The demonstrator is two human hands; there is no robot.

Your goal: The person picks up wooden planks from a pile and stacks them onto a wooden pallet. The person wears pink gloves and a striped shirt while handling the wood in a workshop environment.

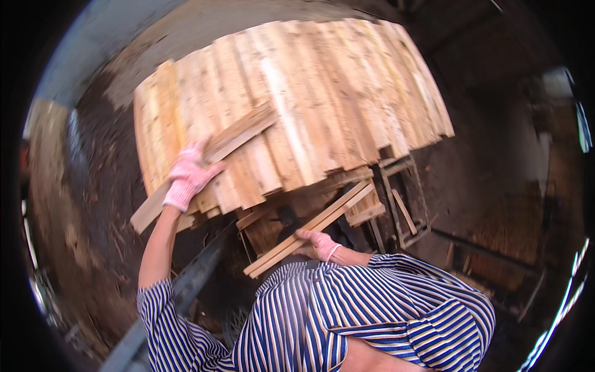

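A pink knitted glove covers each hand. My left hand (188, 175) is closed over a wooden plank (243, 132), its thumb out along one side. The plank slants across a broad layer of pale boards (328, 93) laid side by side, and its near end sticks out past their left edge. Close to my body, my right hand (318, 244) grips narrow wooden slats (334, 212), held at a slant below the boards' near edge. My right fingertips are partly hidden around the slats.
Beneath the boards' near edge are more wood pieces (365, 209). A metal frame (423, 198) stands to their right, with a loose stick (404, 212) in it. A blue-grey beam (197, 273) runs at the lower left. Scraps litter the dark floor (118, 204) on the left.
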